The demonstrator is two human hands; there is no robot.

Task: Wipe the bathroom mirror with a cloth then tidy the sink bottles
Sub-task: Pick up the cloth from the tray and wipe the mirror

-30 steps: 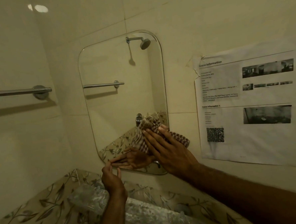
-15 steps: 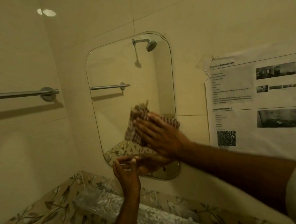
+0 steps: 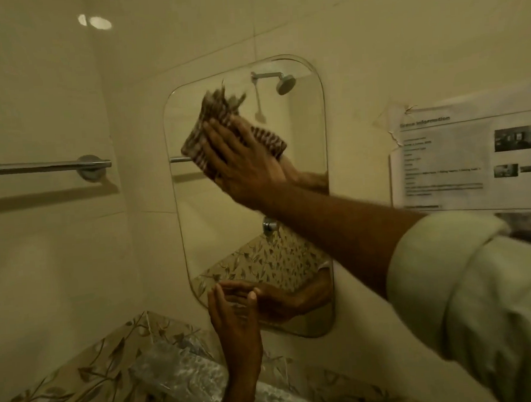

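A rounded rectangular mirror (image 3: 215,222) hangs on the tiled wall. My right hand (image 3: 243,161) lies flat on a brown checked cloth (image 3: 212,117) and presses it against the mirror's upper left part. My left hand (image 3: 234,324) is raised by the mirror's bottom edge with fingers apart, fingertips touching or nearly touching the glass, holding nothing. Its reflection shows in the glass. No sink bottles are in view.
A chrome towel bar (image 3: 41,167) runs along the left wall. A printed paper sheet (image 3: 473,160) is taped to the wall right of the mirror. A glass shelf (image 3: 175,371) sits below, against leaf-patterned tiles (image 3: 82,379). The mirror reflects a shower head (image 3: 285,84).
My right hand has swept the cloth up the mirror from the lower right to the upper left. My left hand has stayed at the bottom edge. The view has shifted.
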